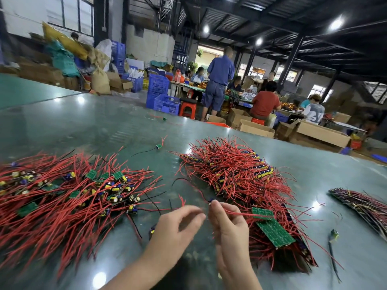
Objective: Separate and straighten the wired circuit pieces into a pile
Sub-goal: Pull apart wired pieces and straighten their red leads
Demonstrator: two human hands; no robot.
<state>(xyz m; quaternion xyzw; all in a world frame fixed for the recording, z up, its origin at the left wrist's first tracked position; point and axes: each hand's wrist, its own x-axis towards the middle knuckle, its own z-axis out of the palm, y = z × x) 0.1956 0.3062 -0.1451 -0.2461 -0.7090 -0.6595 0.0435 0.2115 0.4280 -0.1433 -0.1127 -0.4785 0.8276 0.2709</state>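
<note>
Presently held item: one wired circuit piece (211, 200), small dark board with thin, pliant red and black leads. Right hand (229, 229) pinches it at the board end; its red wire (240, 213) runs rightward from the grip, toward the straightened pile (240, 181). Left hand (176, 225), just beside, pinches another lead between curled fingertips; blurred. Black lead arcs up and left. Tangled heap (69, 193), green boards and yellow-capped parts, lies toward the table's left edge. Table (104, 126): glossy green. Pile lies nearer the right hand, judged.
</note>
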